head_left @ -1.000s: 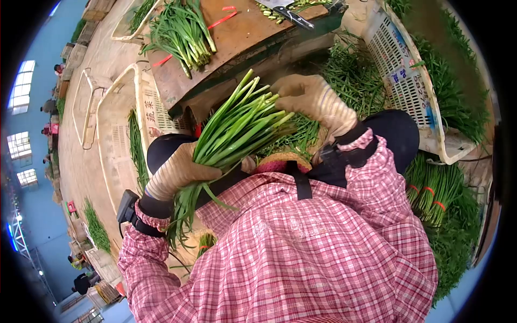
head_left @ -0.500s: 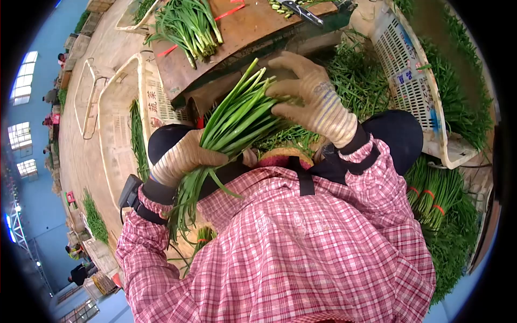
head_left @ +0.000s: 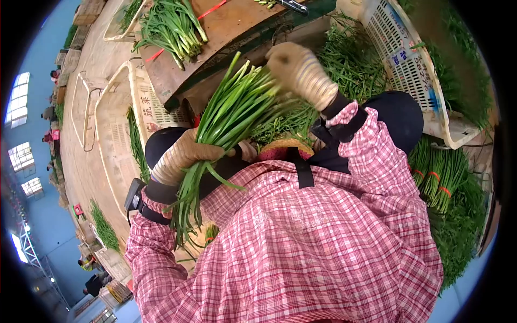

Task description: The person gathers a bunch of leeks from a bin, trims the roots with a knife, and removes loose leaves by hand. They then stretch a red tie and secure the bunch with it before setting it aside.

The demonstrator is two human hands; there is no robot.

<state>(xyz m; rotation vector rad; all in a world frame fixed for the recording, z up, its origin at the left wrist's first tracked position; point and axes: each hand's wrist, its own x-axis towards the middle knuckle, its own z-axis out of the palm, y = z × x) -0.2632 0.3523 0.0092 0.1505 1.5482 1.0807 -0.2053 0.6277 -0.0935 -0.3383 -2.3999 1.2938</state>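
So far left there's a strip of pale floor, then a cream plastic crate with long greens in it, its rim right up near the table corner. The left hand, in a striped knit glove, is just inside that crate, fingers wrapped round the leafy part of a green bundle. Leaves droop below the fist onto the sleeve side, and the pale stem ends fan out over the lap, pointing toward the near edge of the table. Up on that table sits another pile of greens with a red strip next to it, plus a black-handled knife close to the edge.

The right hand, gloved too, is right by the stem ends. It's pretty smeared, so I honestly can't tell if its fingers are spread or pinching. Not much elbow room there: loose greens heaped just beyond, then a tilted white crate near the right knee. Far right, red-banded bunches lie against more greens.
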